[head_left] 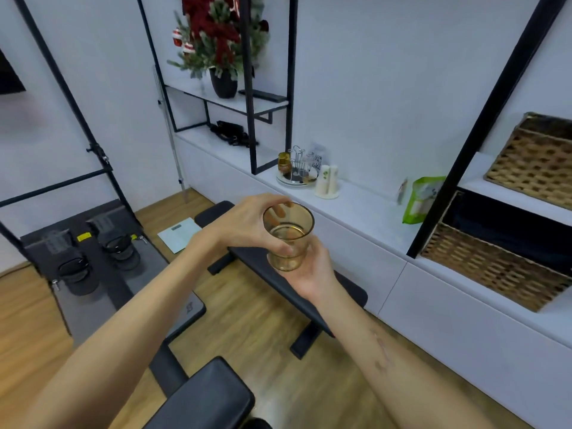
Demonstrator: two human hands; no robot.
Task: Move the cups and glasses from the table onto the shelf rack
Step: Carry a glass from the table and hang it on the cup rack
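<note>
An amber glass (288,236) with a gold band hangs in mid-air in front of me, above the black bench. My left hand (247,222) grips its rim from the left, fingers curled over the far edge. My right hand (309,270) cups its base from below and the right. On the white counter beyond stands a wire cup rack (297,168) on a round tray, with another amber glass (283,162) at its left side.
A black weight bench (278,274) runs under my hands. White ceramic shakers (327,182) and a green bag (421,199) stand on the counter (365,212). Wicker baskets (495,267) fill the right shelves. A potted tree (221,41) sits on the black-framed shelf.
</note>
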